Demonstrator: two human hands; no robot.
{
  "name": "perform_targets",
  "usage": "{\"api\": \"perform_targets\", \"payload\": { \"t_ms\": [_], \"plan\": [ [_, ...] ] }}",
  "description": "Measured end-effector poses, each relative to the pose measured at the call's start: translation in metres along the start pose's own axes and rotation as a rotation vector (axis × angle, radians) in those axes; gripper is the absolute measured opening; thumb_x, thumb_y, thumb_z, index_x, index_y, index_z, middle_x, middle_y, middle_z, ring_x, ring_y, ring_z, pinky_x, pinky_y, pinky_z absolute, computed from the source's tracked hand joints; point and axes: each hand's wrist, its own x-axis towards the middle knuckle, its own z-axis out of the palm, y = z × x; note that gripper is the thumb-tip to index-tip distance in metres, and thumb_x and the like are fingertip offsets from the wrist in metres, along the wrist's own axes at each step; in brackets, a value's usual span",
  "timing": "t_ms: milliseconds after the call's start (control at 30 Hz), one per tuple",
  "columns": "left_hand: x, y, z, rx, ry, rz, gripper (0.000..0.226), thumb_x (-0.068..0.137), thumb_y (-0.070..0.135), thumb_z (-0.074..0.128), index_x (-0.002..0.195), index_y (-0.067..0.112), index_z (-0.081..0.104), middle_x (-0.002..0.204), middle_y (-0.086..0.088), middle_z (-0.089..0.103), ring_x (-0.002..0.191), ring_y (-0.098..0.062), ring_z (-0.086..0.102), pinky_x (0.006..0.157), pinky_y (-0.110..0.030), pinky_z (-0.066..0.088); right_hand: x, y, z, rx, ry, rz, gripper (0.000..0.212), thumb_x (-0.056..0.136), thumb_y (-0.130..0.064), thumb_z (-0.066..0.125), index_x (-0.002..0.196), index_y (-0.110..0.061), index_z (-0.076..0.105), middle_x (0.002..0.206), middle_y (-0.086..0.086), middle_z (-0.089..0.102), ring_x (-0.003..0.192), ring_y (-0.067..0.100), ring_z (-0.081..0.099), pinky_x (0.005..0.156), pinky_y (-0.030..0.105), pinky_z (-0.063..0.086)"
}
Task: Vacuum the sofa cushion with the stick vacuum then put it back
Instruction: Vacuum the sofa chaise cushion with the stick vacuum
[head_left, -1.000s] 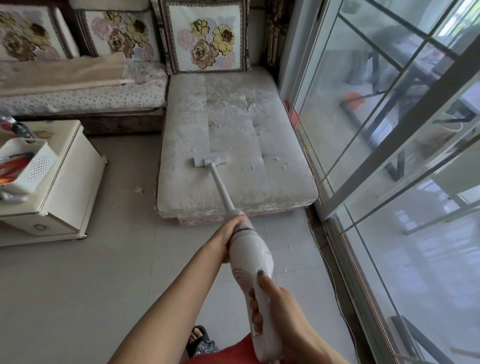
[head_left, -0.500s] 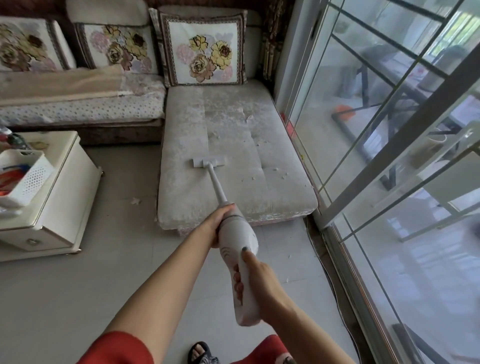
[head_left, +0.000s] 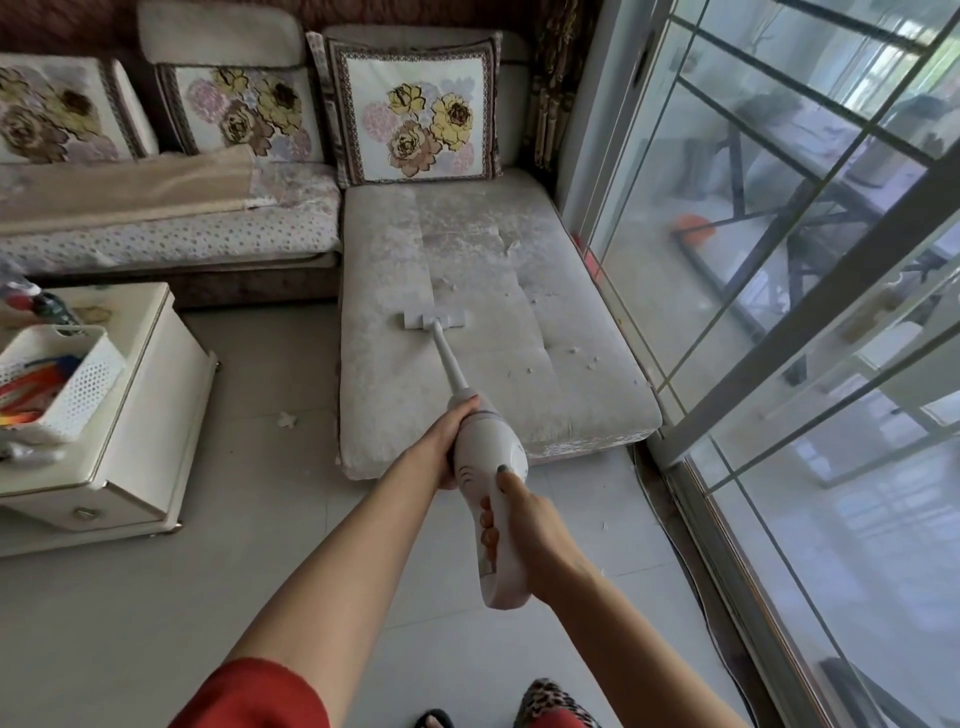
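Note:
A white stick vacuum (head_left: 485, 467) reaches from my hands to the pale grey sofa cushion (head_left: 395, 395). Its flat white head (head_left: 434, 320) rests on the middle of the cushion. My left hand (head_left: 451, 441) grips the front of the vacuum's body, near the tube. My right hand (head_left: 524, 525) holds the rear handle, thumb on top. Small white scraps (head_left: 574, 351) lie on the cushion's right part, and more dusty litter lies further back.
A flowered pillow (head_left: 415, 104) stands at the cushion's back. A glass sliding door (head_left: 779, 312) runs along the right. A cream cabinet (head_left: 130, 415) with a white basket (head_left: 67, 384) stands left. More sofa seating (head_left: 171, 228) lies behind it. A scrap (head_left: 284, 419) is on the floor.
The vacuum head has slid a little farther back on the cushion. My arms have stretched forward with it, and my view has tilted up.

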Motion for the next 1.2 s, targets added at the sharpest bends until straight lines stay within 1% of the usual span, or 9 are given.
{"api": "perform_targets", "payload": {
  "t_ms": [100, 200, 367, 533, 667, 800, 1033, 1133, 1200],
  "plan": [
    [0.005, 0.013, -0.007, -0.008, -0.001, 0.004, 0.078, 0.076, 0.067, 0.063, 0.13, 0.012, 0.056, 0.09, -0.015, 0.068, 0.078, -0.029, 0.066, 0.063, -0.033, 0.053, 0.009, -0.007, 0.009, -0.024, -0.005, -0.007, 0.044, 0.095, -0.039, 0.048, 0.073, -0.004, 0.061, 0.054, 0.003, 0.054, 0.036, 0.013, 0.047, 0.047, 0.024, 0.04],
    [0.013, 0.03, -0.013, -0.031, -0.015, 0.0, 0.072, 0.08, 0.064, 0.061, 0.127, 0.01, 0.057, 0.089, -0.015, 0.068, 0.076, -0.029, 0.066, 0.061, -0.033, 0.052, 0.022, -0.018, 0.019, -0.03, -0.007, -0.02, 0.043, 0.096, -0.038, 0.047, 0.075, -0.004, 0.061, 0.056, 0.005, 0.054, 0.036, 0.013, 0.048, 0.045, 0.023, 0.04],
    [0.036, 0.065, -0.019, -0.055, -0.026, 0.009, 0.066, 0.083, 0.062, 0.06, 0.121, 0.009, 0.058, 0.091, -0.016, 0.067, 0.079, -0.03, 0.065, 0.066, -0.036, 0.053, 0.054, -0.044, 0.032, -0.035, -0.03, -0.026, 0.042, 0.095, -0.038, 0.046, 0.075, -0.004, 0.06, 0.056, 0.005, 0.053, 0.036, 0.015, 0.047, 0.045, 0.025, 0.038],
    [0.062, 0.103, -0.015, -0.082, -0.023, 0.015, 0.061, 0.085, 0.061, 0.058, 0.116, 0.009, 0.06, 0.089, -0.016, 0.068, 0.078, -0.03, 0.066, 0.067, -0.036, 0.054, 0.088, -0.082, 0.034, -0.067, -0.061, -0.041, 0.039, 0.096, -0.036, 0.045, 0.079, -0.003, 0.058, 0.057, 0.007, 0.052, 0.037, 0.015, 0.047, 0.045, 0.026, 0.04],
    [0.085, 0.137, -0.009, -0.085, 0.015, 0.022, 0.067, 0.082, 0.064, 0.059, 0.123, 0.01, 0.059, 0.094, -0.015, 0.068, 0.082, -0.03, 0.065, 0.074, -0.036, 0.053, 0.115, -0.114, 0.036, -0.065, -0.068, -0.034, 0.039, 0.097, -0.035, 0.045, 0.084, -0.001, 0.059, 0.059, 0.008, 0.054, 0.038, 0.016, 0.047, 0.047, 0.026, 0.04],
    [0.109, 0.166, -0.007, -0.083, 0.039, 0.019, 0.077, 0.076, 0.066, 0.064, 0.129, 0.01, 0.058, 0.099, -0.016, 0.069, 0.088, -0.031, 0.066, 0.078, -0.038, 0.054, 0.14, -0.143, 0.039, -0.072, -0.079, -0.032, 0.039, 0.097, -0.035, 0.044, 0.086, -0.001, 0.059, 0.059, 0.008, 0.053, 0.039, 0.016, 0.048, 0.047, 0.026, 0.041],
    [0.137, 0.213, -0.011, -0.098, 0.036, 0.038, 0.071, 0.08, 0.064, 0.061, 0.129, 0.012, 0.058, 0.094, -0.016, 0.069, 0.082, -0.03, 0.067, 0.07, -0.036, 0.054, 0.176, -0.183, 0.054, -0.085, -0.095, -0.033, 0.039, 0.096, -0.035, 0.044, 0.085, -0.001, 0.059, 0.058, 0.007, 0.053, 0.038, 0.015, 0.049, 0.045, 0.024, 0.042],
    [0.151, 0.237, -0.016, -0.087, 0.035, 0.028, 0.067, 0.081, 0.065, 0.059, 0.124, 0.013, 0.059, 0.092, -0.015, 0.069, 0.082, -0.03, 0.066, 0.069, -0.036, 0.054, 0.194, -0.2, 0.063, -0.082, -0.093, -0.033, 0.039, 0.096, -0.036, 0.044, 0.083, -0.002, 0.059, 0.058, 0.007, 0.054, 0.039, 0.016, 0.049, 0.045, 0.024, 0.042],
    [0.162, 0.253, -0.02, -0.079, 0.028, 0.025, 0.069, 0.08, 0.065, 0.06, 0.125, 0.013, 0.059, 0.094, -0.015, 0.069, 0.083, -0.03, 0.067, 0.07, -0.036, 0.054, 0.206, -0.214, 0.071, -0.082, -0.099, -0.034, 0.04, 0.097, -0.035, 0.043, 0.082, -0.002, 0.058, 0.058, 0.007, 0.052, 0.039, 0.016, 0.048, 0.044, 0.024, 0.041]
  ]
}}
